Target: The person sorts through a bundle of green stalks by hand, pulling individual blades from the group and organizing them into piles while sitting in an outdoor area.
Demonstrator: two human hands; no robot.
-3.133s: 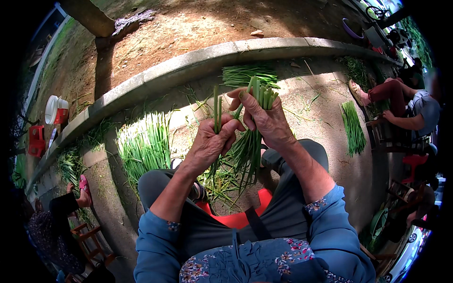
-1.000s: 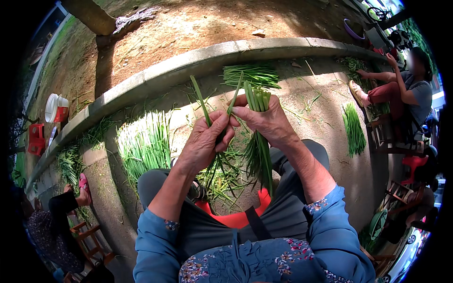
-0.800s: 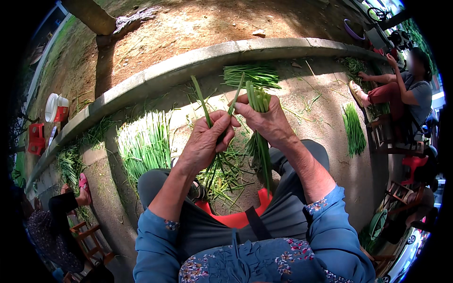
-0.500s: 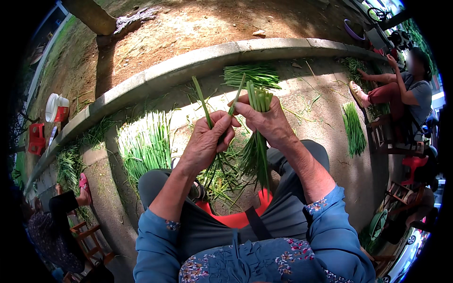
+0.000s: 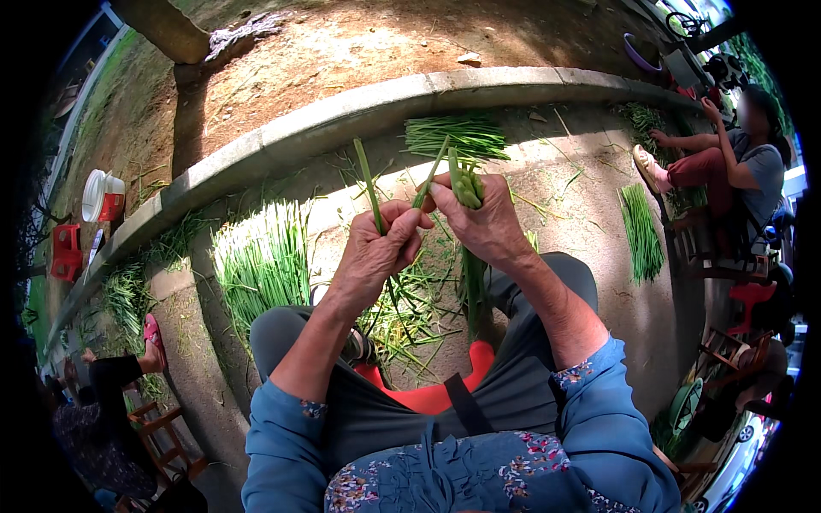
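Observation:
My left hand [image 5: 376,252] is closed around a few thin green stalks [image 5: 367,175], one standing up from the fist with darker ends hanging below. Close beside it, my right hand [image 5: 487,224] grips a bundle of thick green stalks [image 5: 467,186], their pale cut ends on top and the green lengths hanging down. A single slanting stalk [image 5: 438,162] passes between both hands at the fingertips; which hand holds it more firmly I cannot tell. Below the hands, loose green trimmings [image 5: 406,329] lie on the ground between my feet.
A large pile of stalks [image 5: 263,256] lies at left, a smaller one [image 5: 456,137] by the curb [image 5: 359,107], another [image 5: 641,232] at right. A person [image 5: 742,162] sits at far right, another [image 5: 98,419] at lower left. A white bucket [image 5: 100,197] and red stool [image 5: 66,252] stand left.
The bundle in my right hand has turned, its cut ends tipping toward me and its hanging lengths drawn together more upright. My left hand has barely moved.

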